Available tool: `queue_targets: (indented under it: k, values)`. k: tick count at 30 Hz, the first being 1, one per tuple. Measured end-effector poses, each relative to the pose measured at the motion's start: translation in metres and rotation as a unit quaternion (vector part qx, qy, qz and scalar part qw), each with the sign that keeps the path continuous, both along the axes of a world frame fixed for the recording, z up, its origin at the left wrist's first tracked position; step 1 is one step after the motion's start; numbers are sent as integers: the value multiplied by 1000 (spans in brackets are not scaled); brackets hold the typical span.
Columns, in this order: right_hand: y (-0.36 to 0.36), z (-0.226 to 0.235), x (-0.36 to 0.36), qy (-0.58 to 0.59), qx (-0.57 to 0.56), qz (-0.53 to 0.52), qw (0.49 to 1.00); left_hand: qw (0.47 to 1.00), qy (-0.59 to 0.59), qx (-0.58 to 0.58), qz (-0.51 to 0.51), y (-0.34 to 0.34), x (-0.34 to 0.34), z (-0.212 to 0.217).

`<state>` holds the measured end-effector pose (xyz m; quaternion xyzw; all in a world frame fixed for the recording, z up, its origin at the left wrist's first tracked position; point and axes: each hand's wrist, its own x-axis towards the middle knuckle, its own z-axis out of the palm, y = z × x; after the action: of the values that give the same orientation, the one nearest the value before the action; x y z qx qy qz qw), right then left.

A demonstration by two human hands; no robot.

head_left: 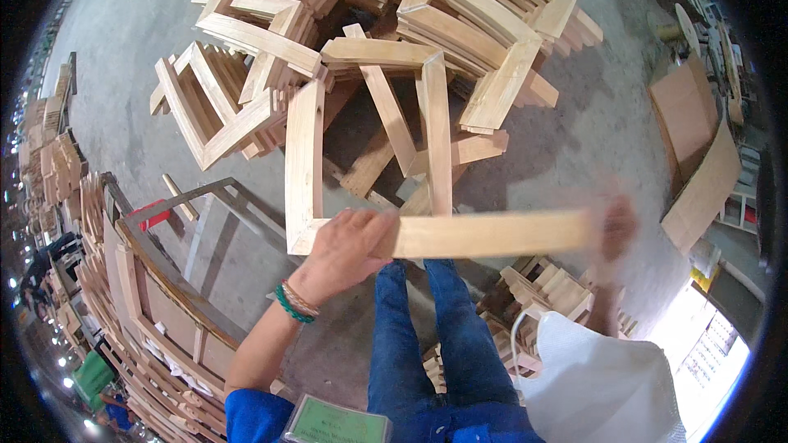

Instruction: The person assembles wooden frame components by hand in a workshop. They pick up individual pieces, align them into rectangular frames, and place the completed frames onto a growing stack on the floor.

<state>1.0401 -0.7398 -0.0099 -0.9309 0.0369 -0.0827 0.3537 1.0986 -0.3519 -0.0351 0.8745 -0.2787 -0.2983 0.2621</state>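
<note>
A pale wooden frame piece (492, 235) is in front of me, its long near bar running left to right and a shorter bar (304, 148) joining it at the left corner. My left hand (351, 246) is closed around the near bar close to that corner, a beaded bracelet and a green band at its wrist. At the bar's right end is my right hand (617, 228), smeared by motion, so its fingers do not show. Just beyond, another angled wooden piece (437, 131) stands against the pile.
Stacked wooden frames (476, 33) form a large pile ahead on the concrete floor (123, 90). More wooden parts (546, 291) lie by my legs at right. A metal-framed rack (185, 279) stands left; cardboard sheets (698, 164) lean at right. A white sheet-like item (599, 381) hangs near my right arm.
</note>
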Motion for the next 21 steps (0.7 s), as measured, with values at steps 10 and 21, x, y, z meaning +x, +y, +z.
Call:
queue_targets:
  k: [10,21]
  values:
    - [75,-40,-36,186,-21,149,971,662,477,-495,299,12,41,-71]
    - [67,-131,-6,248,-140,317,904,500,558,-564,347,-35,21,-166]
